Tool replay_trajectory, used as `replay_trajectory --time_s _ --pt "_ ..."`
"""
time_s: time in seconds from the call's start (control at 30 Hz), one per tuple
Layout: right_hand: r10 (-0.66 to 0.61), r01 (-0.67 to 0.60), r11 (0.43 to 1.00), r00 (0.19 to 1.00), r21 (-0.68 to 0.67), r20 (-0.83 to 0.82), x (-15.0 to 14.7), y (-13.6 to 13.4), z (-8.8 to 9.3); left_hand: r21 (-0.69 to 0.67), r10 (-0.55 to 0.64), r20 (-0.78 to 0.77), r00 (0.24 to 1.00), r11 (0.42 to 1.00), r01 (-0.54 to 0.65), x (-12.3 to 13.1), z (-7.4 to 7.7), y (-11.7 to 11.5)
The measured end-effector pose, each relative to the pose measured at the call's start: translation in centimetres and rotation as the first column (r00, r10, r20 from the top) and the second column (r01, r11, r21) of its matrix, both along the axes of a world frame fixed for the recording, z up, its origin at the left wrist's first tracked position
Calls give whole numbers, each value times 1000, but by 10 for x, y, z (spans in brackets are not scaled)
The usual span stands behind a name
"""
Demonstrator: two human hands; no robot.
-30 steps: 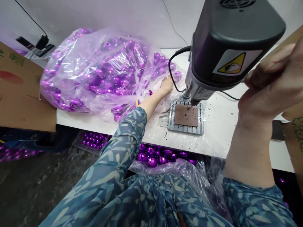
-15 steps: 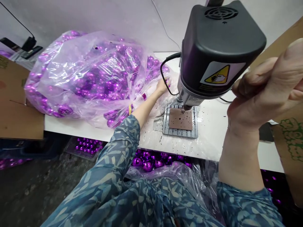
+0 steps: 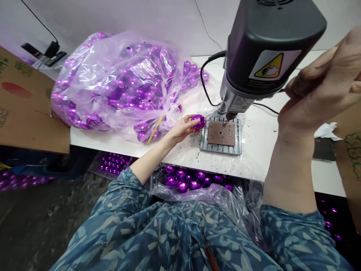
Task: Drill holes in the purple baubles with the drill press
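Between the thumb and fingers of my left hand (image 3: 183, 128) is a shiny purple faceted ball (image 3: 198, 121), just left of the drill press's base (image 3: 221, 149). A brown board (image 3: 221, 137) with a small dark hole lies on that base, under the drill's chuck, scattered with dark shavings. My right hand (image 3: 321, 81) is closed beside the black drill press head (image 3: 273, 37), on its feed lever; the fingers hide most of the lever. Left of the press lies a big clear bag (image 3: 113, 79) full of purple balls, with a yellow tie (image 3: 155, 130) at its neck.
More purple balls (image 3: 194, 184) lie in plastic below the front edge of the white table (image 3: 254, 162). Cardboard boxes stand at the left (image 3: 34, 109) and right (image 3: 352, 150). A black cable (image 3: 203, 79) loops beside the press. A tray of purple balls (image 3: 114, 163) sits lower left.
My left hand has drawn back from the loose balls behind the bag's neck towards the drill base, now showing a purple ball. My right hand stays at the lever. The view has shifted slightly.
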State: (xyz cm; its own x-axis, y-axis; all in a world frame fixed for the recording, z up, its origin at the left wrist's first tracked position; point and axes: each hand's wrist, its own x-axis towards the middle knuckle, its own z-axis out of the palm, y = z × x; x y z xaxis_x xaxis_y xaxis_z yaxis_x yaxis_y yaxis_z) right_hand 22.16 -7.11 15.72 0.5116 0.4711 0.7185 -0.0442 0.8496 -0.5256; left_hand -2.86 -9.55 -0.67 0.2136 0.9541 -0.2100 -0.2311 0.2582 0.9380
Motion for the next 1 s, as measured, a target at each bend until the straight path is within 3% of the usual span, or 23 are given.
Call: replay_trajectory --time_s 0.13,0.3,0.4,0.57,0.77,1.0 --pt "-1 2 1000 999 -26 38 0 -4 2 167 12 -74 997 986 1 29 -24 -11" --pt "2 -1 1000 1000 -18 23 -1 -3 2 223 41 -64 997 975 -26 61 -45 2" --pt "8 -8 1000 999 12 34 -1 0 0 239 61 -112 992 970 -32 70 -48 13" --pt "18 -20 1000 999 22 48 -2 0 0 298 13 -257 966 952 66 77 -45 18" --pt "13 -14 999 999 31 34 -2 -1 0 505 72 -456 887 841 192 83 -44 6" --pt "-1 -1 999 999 34 53 -1 -3 -5 547 -7 -347 938 810 209 87 -63 5"
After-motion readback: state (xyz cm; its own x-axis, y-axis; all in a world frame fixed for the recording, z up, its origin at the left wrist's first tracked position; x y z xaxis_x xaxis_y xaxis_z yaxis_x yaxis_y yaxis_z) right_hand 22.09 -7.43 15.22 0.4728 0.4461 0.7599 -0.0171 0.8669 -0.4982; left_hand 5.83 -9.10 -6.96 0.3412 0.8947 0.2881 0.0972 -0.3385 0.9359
